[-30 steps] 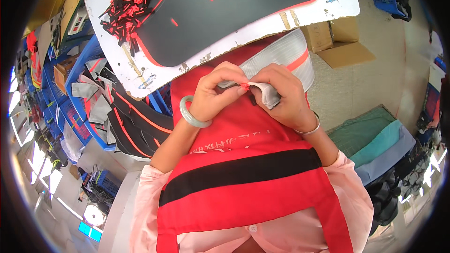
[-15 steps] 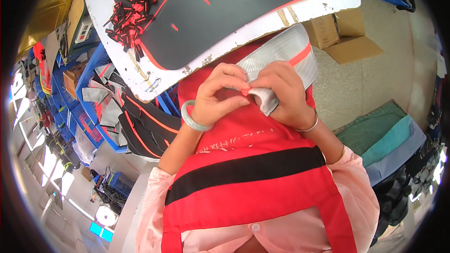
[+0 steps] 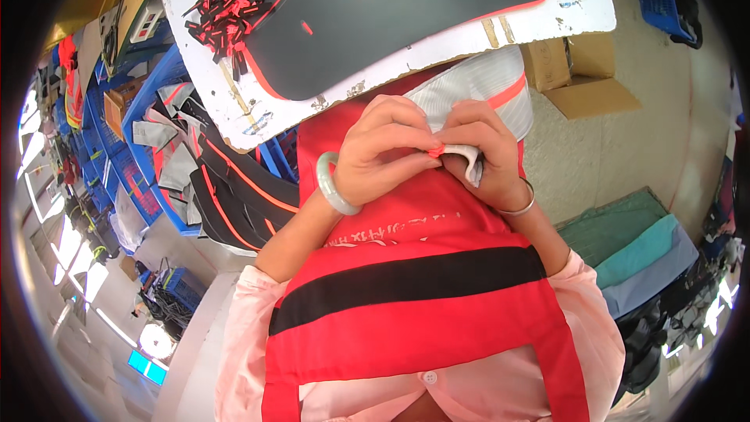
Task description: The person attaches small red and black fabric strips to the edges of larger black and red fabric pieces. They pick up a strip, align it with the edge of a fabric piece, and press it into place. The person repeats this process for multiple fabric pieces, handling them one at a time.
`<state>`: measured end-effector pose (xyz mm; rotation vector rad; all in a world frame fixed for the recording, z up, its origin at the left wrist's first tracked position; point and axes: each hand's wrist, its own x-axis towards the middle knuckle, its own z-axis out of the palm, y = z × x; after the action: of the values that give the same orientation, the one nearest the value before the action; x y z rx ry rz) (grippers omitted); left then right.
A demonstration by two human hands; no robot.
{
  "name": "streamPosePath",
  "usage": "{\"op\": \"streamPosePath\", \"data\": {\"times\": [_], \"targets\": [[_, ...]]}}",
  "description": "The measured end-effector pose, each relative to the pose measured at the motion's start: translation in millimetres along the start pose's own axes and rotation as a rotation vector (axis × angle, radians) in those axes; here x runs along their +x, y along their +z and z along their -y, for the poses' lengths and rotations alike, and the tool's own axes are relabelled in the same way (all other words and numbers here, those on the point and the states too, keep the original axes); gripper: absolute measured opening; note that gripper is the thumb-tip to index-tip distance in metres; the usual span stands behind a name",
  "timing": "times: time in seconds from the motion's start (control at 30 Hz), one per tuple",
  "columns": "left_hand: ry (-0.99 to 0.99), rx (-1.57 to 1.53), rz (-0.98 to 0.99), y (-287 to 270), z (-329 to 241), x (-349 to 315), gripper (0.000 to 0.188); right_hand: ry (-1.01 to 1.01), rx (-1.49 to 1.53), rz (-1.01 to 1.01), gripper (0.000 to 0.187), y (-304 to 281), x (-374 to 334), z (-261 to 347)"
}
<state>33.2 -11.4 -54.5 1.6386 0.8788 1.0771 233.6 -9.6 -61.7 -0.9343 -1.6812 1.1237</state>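
Observation:
In front of my red apron (image 3: 406,289), my left hand (image 3: 383,152) is closed in a pinch on a small red tab (image 3: 437,151). It touches the folded edge of a whitish-grey ribbed fabric piece (image 3: 461,82); I cannot tell whether it is part of it. That fabric has a red stripe and hangs behind my hands near the table edge. My right hand (image 3: 491,148) grips the fabric's edge, which curls over between thumb and fingers. The two hands' fingertips nearly meet at the tab.
On the white worktable (image 3: 582,19) lies a large black panel (image 3: 406,23) with red edging, beside a pile of small black-and-red tabs (image 3: 234,12). At left, a blue crate (image 3: 144,164) holds black and grey striped pieces (image 3: 234,187). An open cardboard box (image 3: 590,70) stands right; folded green cloth (image 3: 613,219) lies lower right.
My left hand has come slightly right, its fingertips now closer to my right hand. The fabric's folded edge has turned and more is tucked into my right hand. The view has shifted slightly.

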Motion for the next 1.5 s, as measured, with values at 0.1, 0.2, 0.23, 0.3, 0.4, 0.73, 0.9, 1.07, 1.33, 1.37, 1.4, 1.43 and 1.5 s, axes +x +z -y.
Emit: {"op": "streamPosePath", "data": {"times": [0.1, 0.2, 0.23, 0.3, 0.4, 0.73, 0.9, 1.07, 1.33, 1.37, 1.4, 1.43, 1.5], "targets": [[-0.019, 0.083, -0.054, 8, -5, 8, 0.028, 0.078, 0.08, 0.007, 0.024, -5, 0, -3], [-0.028, 0.178, -0.063, 13, -8, 15, 0.025, 0.221, 0.229, 0.042, 0.019, -11, -5, -10], [-0.045, 0.201, -0.058, 13, -10, 17, 0.025, 0.283, 0.296, 0.055, 0.018, -11, -5, -11], [-0.079, 0.25, -0.046, 13, -12, 18, 0.026, 0.349, 0.332, 0.072, 0.015, -14, -3, -9], [-0.128, 0.212, -0.07, 12, -12, 18, 0.022, 0.425, 0.315, 0.048, 0.014, -9, 0, -2], [-0.276, 0.079, -0.177, 10, -8, -2, 0.02, 0.445, 0.036, 0.095, 0.014, 4, 4, 9], [-0.149, 0.174, -0.106, 2, -11, -1, 0.023, 0.373, 0.02, 0.073, 0.017, 6, 7, 11], [-0.287, 0.015, -0.132, 5, -15, -7, 0.023, 0.259, -0.041, 0.071, 0.02, 8, 2, 6], [-0.298, 0.061, -0.084, 4, -15, -7, 0.02, 0.347, -0.034, 0.1, 0.017, 9, -4, 5], [-0.313, 0.048, -0.094, 5, -16, -6, 0.021, 0.36, -0.034, 0.1, 0.017, 9, -2, 6], [-0.327, 0.035, -0.103, 5, -16, -5, 0.021, 0.374, -0.034, 0.101, 0.016, 8, 1, 8], [-0.328, 0.033, -0.126, 6, -16, -6, 0.02, 0.387, -0.036, 0.1, 0.016, 9, 2, 9], [-0.331, 0.027, -0.17, 6, -16, -6, 0.02, 0.41, -0.029, 0.105, 0.015, 10, 3, 9]]}}
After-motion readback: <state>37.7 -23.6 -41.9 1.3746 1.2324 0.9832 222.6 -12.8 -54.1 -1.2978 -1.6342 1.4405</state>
